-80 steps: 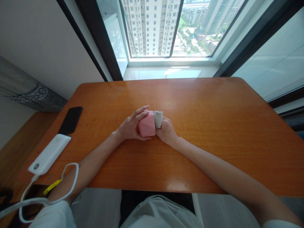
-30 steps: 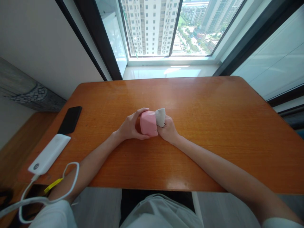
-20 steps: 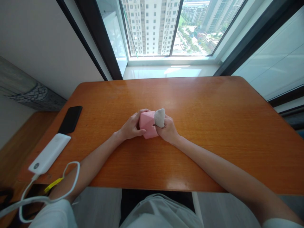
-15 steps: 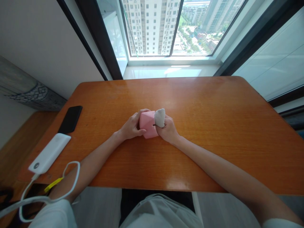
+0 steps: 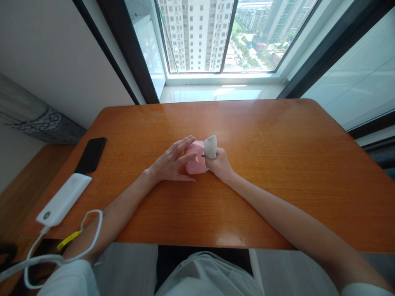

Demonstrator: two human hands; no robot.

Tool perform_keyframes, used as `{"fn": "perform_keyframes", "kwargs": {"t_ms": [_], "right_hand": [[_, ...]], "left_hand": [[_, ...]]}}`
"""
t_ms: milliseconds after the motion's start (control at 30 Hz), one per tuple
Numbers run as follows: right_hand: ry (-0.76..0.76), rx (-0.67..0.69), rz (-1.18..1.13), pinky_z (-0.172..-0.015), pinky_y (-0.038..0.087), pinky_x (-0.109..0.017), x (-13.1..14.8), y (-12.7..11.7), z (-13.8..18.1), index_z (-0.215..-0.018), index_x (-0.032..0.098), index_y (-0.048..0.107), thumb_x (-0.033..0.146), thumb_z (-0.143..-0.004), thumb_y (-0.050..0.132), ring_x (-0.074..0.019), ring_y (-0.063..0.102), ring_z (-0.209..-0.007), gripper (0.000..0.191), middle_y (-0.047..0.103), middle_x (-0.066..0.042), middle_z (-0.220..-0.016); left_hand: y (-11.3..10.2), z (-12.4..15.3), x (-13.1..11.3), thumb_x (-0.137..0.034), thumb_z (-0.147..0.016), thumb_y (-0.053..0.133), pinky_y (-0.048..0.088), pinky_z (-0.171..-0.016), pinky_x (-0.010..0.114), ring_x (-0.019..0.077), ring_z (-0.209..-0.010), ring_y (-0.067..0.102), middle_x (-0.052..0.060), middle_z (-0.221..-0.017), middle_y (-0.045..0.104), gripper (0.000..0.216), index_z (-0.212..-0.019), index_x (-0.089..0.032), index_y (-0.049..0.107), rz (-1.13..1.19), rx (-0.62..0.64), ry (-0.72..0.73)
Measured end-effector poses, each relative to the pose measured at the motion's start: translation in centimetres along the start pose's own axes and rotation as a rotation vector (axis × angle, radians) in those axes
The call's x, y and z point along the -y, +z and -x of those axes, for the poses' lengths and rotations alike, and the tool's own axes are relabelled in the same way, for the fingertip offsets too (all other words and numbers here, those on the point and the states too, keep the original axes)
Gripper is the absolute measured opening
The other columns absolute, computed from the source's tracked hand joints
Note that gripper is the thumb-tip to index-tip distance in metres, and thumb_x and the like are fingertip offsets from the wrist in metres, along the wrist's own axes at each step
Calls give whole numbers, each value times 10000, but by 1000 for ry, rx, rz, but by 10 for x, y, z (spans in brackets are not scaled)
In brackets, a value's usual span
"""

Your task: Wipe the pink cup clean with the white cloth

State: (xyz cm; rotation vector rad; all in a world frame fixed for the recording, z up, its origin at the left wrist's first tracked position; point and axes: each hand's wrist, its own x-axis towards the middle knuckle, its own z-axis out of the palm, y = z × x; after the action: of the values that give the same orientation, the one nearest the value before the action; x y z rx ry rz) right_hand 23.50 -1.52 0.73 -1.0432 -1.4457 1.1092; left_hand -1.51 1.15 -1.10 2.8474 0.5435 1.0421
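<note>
A small pink faceted object (image 5: 195,164), its kind unclear to me, is near the middle of the wooden table (image 5: 277,156). My left hand (image 5: 173,162) is at its left side with fingers spread, some reaching over the top, the thumb stretched out along the table side away from it. Gripped in my right hand (image 5: 220,166) is a bunched light-grey cloth (image 5: 210,147), one end sticking up above the fist. The cloth is against the right side of the pink object, and a thin dark bit shows where they meet.
On the left of the table lie a black phone (image 5: 91,155) and a white power bank (image 5: 63,199). A white cable (image 5: 100,230) with a yellow tag (image 5: 68,240) loops over my left forearm. Beyond the table's far edge is a window (image 5: 222,41).
My left fingers have loosened from around the pink object and spread open. The pink object and the cloth have shifted slightly right and away from me, and the object has turned.
</note>
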Motion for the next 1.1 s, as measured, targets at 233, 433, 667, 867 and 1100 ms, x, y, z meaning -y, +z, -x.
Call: {"fn": "perform_keyframes", "kwargs": {"t_ms": [233,433,667,867,1100], "right_hand": [[-1,33,-56,-646,526,-301,0,0,1,-772,215,699,419,-761,813,-170,583,-714,234,684,-10,-760],[-108,46,-25,-860,619,-373,0,2,4,-899,216,769,355,-792,814,-233,717,-892,181,778,-47,-929],[-93,38,-6,-925,638,-407,0,3,4,-960,218,790,368,-792,803,-269,757,-979,226,806,-63,-956],[46,40,-113,-777,628,-345,2,2,1,-830,213,740,421,-756,863,-241,732,-885,253,770,-37,-854],[26,40,-125,-681,558,-313,4,2,2,-796,222,699,514,-734,912,-201,639,-772,366,669,-8,-743]], "left_hand": [[1,-2,-9,-522,-879,957,617,-1214,563,390,-1609,540,174,-1803,387,1143,-1784,-434,266,1,-45,-81],[-1,-10,-18,-662,-758,986,613,-1175,550,408,-1422,694,189,-1614,617,1209,-1741,-303,380,330,-93,-338],[-3,-4,-11,-701,-696,1024,533,-1259,638,469,-1537,603,233,-1725,522,1431,-1814,-324,215,333,14,-359],[7,3,-6,-559,-784,1029,556,-1263,630,437,-1665,469,181,-1862,285,1295,-1785,-466,212,73,-10,-171],[-1,-12,-20,-598,-746,1032,593,-1228,577,409,-1529,604,200,-1690,502,1181,-1713,-340,405,204,-82,-244]]}}
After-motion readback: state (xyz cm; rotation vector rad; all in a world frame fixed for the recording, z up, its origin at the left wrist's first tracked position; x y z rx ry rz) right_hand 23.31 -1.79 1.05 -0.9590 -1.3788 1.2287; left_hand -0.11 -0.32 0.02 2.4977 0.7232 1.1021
